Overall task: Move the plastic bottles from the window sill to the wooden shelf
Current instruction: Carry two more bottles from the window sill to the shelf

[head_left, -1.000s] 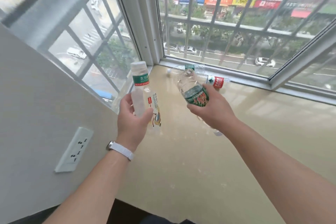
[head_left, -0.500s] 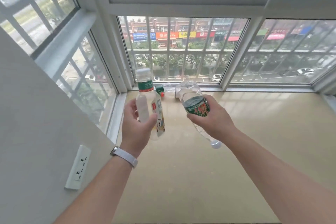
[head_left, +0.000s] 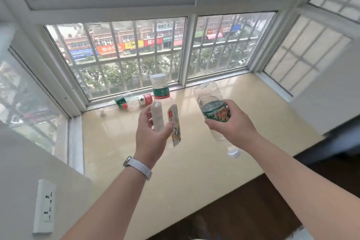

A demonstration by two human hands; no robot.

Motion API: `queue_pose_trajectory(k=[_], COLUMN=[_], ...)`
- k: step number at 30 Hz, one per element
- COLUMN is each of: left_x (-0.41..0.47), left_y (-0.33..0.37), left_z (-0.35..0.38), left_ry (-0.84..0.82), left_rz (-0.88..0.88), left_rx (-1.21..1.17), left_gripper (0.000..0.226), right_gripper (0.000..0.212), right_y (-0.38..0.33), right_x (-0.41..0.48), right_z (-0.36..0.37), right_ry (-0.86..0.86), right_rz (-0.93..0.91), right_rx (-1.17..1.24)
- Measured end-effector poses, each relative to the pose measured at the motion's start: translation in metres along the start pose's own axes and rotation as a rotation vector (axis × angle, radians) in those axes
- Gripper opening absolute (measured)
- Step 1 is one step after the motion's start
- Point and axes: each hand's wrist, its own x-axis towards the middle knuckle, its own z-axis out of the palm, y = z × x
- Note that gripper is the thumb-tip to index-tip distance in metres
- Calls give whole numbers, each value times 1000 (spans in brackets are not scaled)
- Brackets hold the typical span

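The fingers (head_left: 144, 117) of the left hand (head_left: 153, 138) are curled round an upright bottle (head_left: 160, 91), thumb across its front and the others behind. The white cap and green neck band stand clear above the grip at twelve o'clock. A white and yellow label hangs just past the thumb at three o'clock; I cannot tell whether it belongs to the same bottle or to a second one pressed against it.

The right hand (head_left: 235, 124) has its fingers (head_left: 232, 104) wrapped round the dark green label of a crumpled bottle (head_left: 209, 93). It is held tilted and upside down: the base juts from the fist toward eleven o'clock, and the white cap pokes out beneath the palm at six. Both held bottles are in the air above the window sill (head_left: 194, 171), near each other but apart.

Farther out, at about ten o'clock from the left hand, two more lie on their sides against the window frame (head_left: 136, 91). These are the green-labelled bottle (head_left: 121, 102) and the red-labelled bottle (head_left: 146, 99), end to end and well away from either hand.

A pale watch strap (head_left: 139, 167) circles the left wrist. A wall socket (head_left: 44, 206) sits low at eight o'clock.
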Motion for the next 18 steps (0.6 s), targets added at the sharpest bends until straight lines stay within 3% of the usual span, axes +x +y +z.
queue_pose_trajectory(k=[12, 18], left_x=[-9, -12], left_y=[18, 31], left_z=[113, 188], left_ry=[-274, -384], left_rz=[48, 89], left_rx=[32, 43], left_gripper=[76, 63], right_gripper=[55, 50], right_y=[60, 108], right_x=[-48, -55], right_z=[-85, -137], right_ry=[318, 422], right_rz=[109, 140], right_rx=[107, 144])
